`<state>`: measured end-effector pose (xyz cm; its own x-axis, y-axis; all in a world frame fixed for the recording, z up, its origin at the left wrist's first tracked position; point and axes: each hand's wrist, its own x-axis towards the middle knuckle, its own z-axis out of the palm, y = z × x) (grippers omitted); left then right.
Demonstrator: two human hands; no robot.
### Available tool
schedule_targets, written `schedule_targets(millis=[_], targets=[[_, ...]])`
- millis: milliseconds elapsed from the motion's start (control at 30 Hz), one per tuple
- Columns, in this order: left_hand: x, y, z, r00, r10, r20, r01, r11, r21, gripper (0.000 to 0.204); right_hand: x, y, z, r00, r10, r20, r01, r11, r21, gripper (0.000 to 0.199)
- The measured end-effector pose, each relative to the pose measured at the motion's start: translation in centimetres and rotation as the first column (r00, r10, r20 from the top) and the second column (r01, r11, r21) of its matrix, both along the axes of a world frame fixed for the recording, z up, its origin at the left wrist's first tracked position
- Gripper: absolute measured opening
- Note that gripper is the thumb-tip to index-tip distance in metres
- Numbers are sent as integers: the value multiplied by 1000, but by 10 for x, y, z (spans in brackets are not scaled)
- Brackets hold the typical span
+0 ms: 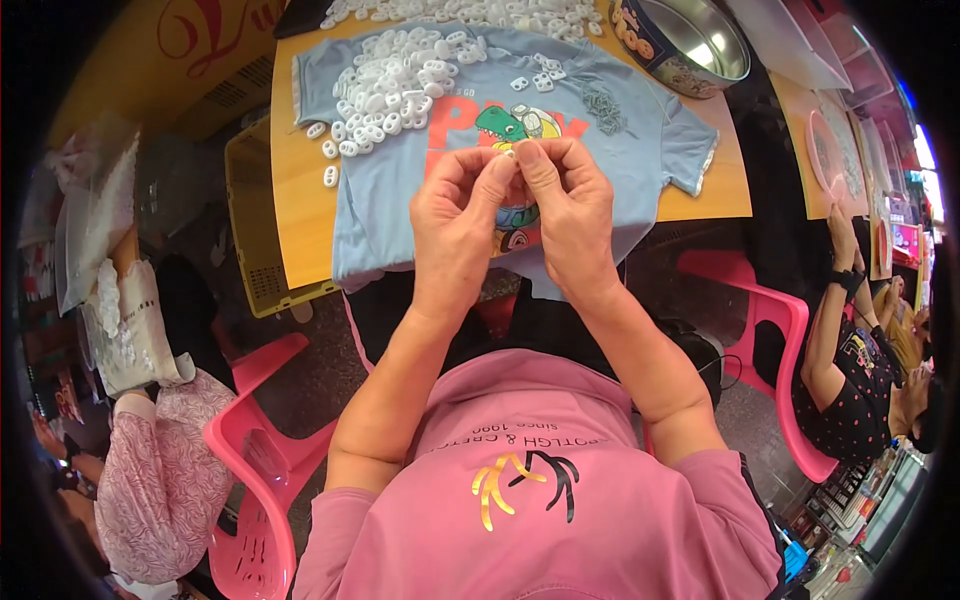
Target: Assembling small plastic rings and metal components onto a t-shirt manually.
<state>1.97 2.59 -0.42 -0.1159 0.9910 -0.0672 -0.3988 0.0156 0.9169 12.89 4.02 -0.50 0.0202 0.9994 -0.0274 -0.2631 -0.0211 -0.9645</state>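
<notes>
My left hand [458, 215] and my right hand [572, 205] meet above a light blue T-shirt [385, 215] spread over the table. Thumbs and forefingers of both are pinched together on a small white piece [511, 154], mostly hidden by the fingertips. Beyond my left hand lies a heap of white oval plastic pieces with two holes [395, 95]. Several similar pieces [546, 78] sit apart, farther off in the middle. To their right is a little pile of thin grey metal bits [605, 108], too small to make out singly.
A round metal tin [690, 50] stands at the far right of the wooden table [300, 215]. More white pieces [470, 12] cover its far edge. A yellow crate [265, 270] and pink chairs [265, 470] flank me. Other people sit at left and right, one reaching to another table.
</notes>
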Motion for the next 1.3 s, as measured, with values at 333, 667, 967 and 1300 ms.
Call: schedule_targets(millis=[333, 667, 967, 1300], targets=[[-12, -1, 6, 978, -48, 204, 57, 998, -38, 18, 15, 4, 23, 982, 143, 121, -154, 984, 92, 20], [-20, -6, 9, 980, -133, 148, 137, 991, -15, 18, 41, 26, 33, 749, -19, 662, -434, 741, 513, 14], [-20, -14, 20, 980, -197, 13, 198, 980, -29, 17, 51, 27, 42, 663, -85, 744, -572, 583, 576, 16], [-14, -21, 34, 970, -241, 18, 241, 970, -43, 11, 60, 20, 47, 658, -7, 753, -619, 565, 546, 13]])
